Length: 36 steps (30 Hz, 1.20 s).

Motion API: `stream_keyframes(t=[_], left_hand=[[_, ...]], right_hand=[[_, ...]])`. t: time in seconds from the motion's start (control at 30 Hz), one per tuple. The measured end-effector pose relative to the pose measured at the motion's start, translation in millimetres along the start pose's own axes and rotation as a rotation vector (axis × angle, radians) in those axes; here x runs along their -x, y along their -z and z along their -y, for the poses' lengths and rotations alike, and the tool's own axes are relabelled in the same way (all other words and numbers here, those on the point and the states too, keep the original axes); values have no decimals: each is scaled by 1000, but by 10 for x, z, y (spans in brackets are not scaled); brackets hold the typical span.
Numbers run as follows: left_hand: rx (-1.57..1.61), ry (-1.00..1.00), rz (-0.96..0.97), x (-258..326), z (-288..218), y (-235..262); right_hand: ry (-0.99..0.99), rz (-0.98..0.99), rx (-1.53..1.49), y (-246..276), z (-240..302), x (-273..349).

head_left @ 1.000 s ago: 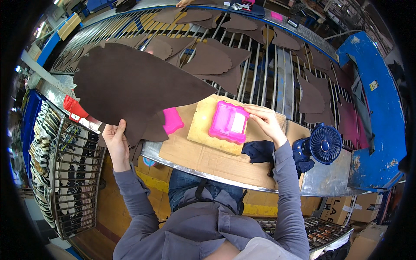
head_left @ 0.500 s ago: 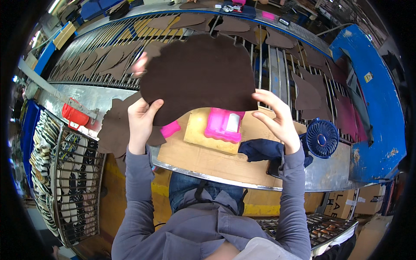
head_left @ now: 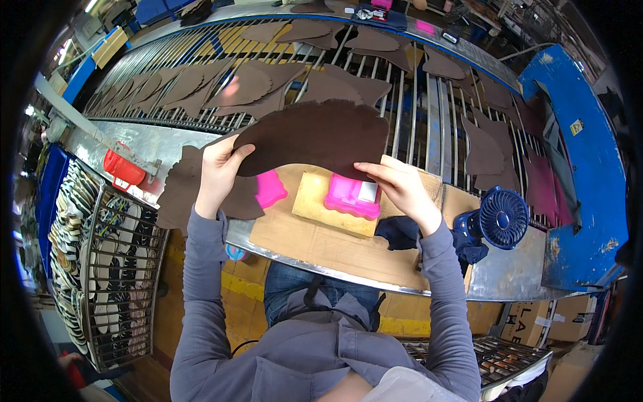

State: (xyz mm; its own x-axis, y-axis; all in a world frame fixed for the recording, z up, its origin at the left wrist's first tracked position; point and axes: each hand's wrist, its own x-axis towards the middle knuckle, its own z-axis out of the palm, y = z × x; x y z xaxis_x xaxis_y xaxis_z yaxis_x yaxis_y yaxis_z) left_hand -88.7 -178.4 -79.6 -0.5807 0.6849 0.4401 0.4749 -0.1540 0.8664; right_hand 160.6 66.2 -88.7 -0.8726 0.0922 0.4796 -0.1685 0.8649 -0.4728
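**Brought the brown scalloped-edged panel (head_left: 311,137) between both hands**

Swung the panel inward from the left over the last second, then tipped it down, showing less of its broad face. Moved the right hand (head_left: 400,186) from the corner of the pink wavy-edged block (head_left: 348,201) up to the panel's lower right end. Changed, by the look of it, from one-handed carrying to two-handed steadying; judged the piece under control and not yet laid down.

Clamped the left end in the left hand (head_left: 220,167), with thumb on the near face and the remaining fingers mostly out of sight behind. Placed the right fingertips against the near face by the lower right end, close together; could not tell a firm pinch from a light touch.

Spanned the space between the hands with the panel, arched along its lower edge, over the yellowish board (head_left: 309,202) and hiding the pink block's upper part from view. Left other brown pieces (head_left: 184,191) lying just beside the left wrist, and navy cloth (head_left: 396,234) near the right.
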Motion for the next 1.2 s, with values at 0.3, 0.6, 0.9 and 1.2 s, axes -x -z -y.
stream_keyframes(t=[0.3,0.6,0.9,1.2], left_hand=[[-30,-20,16,-31,139,56],[-63,-66,31,-81,112,-91],[-73,-131,192,-219,44,-405],[-87,-208,442,-354,-38,-838]], right_hand=[[45,-46,-80,-54,10,-3],[-37,23,-10,21,23,104],[-132,-82,97,79,70,478],[-215,-315,141,-115,-82,1025]])
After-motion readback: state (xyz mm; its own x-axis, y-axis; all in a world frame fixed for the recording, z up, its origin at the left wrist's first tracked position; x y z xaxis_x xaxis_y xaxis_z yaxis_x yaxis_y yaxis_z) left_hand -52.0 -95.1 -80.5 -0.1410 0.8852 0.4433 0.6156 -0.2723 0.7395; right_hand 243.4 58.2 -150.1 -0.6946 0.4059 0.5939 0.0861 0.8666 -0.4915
